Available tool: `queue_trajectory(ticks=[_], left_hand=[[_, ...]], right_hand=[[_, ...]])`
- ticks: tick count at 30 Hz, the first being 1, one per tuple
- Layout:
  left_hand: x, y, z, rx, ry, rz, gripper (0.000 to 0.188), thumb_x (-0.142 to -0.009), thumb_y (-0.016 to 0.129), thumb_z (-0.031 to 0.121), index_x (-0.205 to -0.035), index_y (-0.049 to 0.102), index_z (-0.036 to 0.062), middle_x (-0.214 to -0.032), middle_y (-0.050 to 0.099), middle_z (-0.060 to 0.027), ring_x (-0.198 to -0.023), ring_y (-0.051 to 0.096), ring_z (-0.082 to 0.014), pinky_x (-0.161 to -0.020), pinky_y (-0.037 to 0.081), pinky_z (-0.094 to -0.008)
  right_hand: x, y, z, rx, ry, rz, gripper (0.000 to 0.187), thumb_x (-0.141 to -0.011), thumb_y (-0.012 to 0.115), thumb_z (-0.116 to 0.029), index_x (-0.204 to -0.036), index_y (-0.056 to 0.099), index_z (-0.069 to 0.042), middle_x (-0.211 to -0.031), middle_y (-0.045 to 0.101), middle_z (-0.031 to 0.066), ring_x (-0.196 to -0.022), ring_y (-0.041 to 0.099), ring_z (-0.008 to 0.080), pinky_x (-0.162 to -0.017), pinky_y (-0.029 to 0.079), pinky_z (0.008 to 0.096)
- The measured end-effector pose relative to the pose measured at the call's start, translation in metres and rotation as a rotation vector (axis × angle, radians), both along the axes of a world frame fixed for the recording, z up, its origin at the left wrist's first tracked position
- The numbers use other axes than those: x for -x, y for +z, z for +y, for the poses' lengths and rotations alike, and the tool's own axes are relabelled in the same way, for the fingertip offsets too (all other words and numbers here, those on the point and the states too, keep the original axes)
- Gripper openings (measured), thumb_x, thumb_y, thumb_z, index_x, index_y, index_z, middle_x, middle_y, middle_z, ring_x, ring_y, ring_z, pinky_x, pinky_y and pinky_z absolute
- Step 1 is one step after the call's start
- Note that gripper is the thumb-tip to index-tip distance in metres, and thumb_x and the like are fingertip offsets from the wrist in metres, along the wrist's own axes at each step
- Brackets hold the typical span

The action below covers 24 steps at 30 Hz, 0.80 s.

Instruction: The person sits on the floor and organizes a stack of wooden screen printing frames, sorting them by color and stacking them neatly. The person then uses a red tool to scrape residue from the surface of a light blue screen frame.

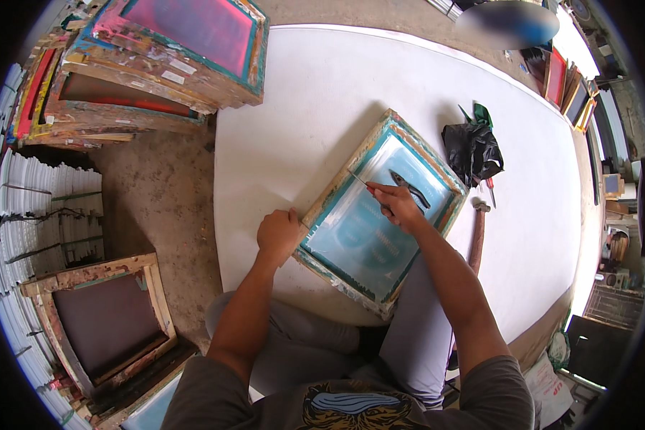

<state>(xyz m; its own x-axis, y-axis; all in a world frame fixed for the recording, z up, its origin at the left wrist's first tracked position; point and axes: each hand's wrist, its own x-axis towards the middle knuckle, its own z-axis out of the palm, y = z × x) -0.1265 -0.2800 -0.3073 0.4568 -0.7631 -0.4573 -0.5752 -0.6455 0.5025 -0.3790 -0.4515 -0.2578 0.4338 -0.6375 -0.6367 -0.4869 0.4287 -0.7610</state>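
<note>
A wooden screen printing frame [417, 148] with teal-edged mesh lies tilted across my lap and the white table. My left hand [279, 235] is closed at its left edge; the fingertips are hidden. My right hand [398, 204], over the mesh, grips a thin screwdriver-like tool [358, 179]. The tool's slim shaft points at the frame's upper left rail; its handle is mostly covered by my fingers. Pliers [411, 188] with dark handles lie on the mesh, just beyond my right hand.
On the white table [530, 229], a black plastic bag [473, 152] sits beyond the frame, beside a red-handled tool [490, 188]. A hammer [478, 233] lies right of my forearm. Stacked printing frames [172, 79] stand at the far left; another frame [161, 294] leans near left.
</note>
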Motion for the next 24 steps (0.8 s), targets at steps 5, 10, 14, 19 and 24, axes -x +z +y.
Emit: queue_trajectory(ticks=[5,10,14,19,24], left_hand=[[0.000,-0.005,0.001,0.028,0.041,0.013,0.054,-0.103,0.048,0.038,-0.077,0.074,-0.0013,-0.081,0.070,-0.0260,-0.079,0.069,-0.0459,-0.079,0.054,-0.0533],[0.001,-0.002,-0.003,-0.011,-0.003,0.025,0.054,-0.104,0.044,0.038,-0.082,0.076,0.0005,-0.083,0.072,-0.0245,-0.081,0.071,-0.0443,-0.078,0.056,-0.0525],[-0.001,-0.003,0.000,-0.017,0.010,0.006,0.054,-0.104,0.045,0.038,-0.082,0.076,-0.0003,-0.082,0.072,-0.0249,-0.081,0.071,-0.0442,-0.079,0.056,-0.0523],[-0.003,-0.008,0.001,0.000,-0.005,-0.017,0.054,-0.104,0.046,0.039,-0.082,0.075,-0.0016,-0.085,0.072,-0.0264,-0.083,0.071,-0.0449,-0.081,0.056,-0.0527],[-0.001,-0.003,-0.003,-0.025,0.013,0.023,0.055,-0.104,0.047,0.040,-0.083,0.075,-0.0017,-0.086,0.071,-0.0269,-0.084,0.070,-0.0452,-0.082,0.055,-0.0529]], right_hand=[[0.010,-0.038,0.008,0.894,0.288,0.106,0.035,-0.102,0.065,-0.023,-0.133,0.069,-0.005,-0.073,0.063,-0.0004,-0.056,0.051,0.0100,-0.054,0.046,0.0268],[0.013,-0.046,-0.002,0.706,0.236,0.055,0.032,-0.103,0.064,-0.023,-0.132,0.070,-0.010,-0.069,0.061,-0.0012,-0.052,0.050,0.0100,-0.051,0.043,0.0257],[-0.006,-0.008,0.000,-0.237,-0.127,-0.059,0.039,-0.106,0.059,-0.029,-0.143,0.062,-0.014,-0.064,0.051,-0.0028,-0.047,0.040,0.0071,-0.041,0.035,0.0237],[0.007,-0.010,-0.003,-0.447,-0.157,-0.194,0.042,-0.106,0.057,-0.027,-0.146,0.059,-0.013,-0.105,0.076,0.0048,-0.055,0.043,0.0073,-0.042,0.034,0.0239],[0.006,-0.013,0.012,0.602,0.150,0.137,0.033,-0.106,0.058,-0.029,-0.134,0.070,-0.015,-0.077,0.067,0.0047,-0.059,0.060,0.0153,-0.057,0.048,0.0318]])
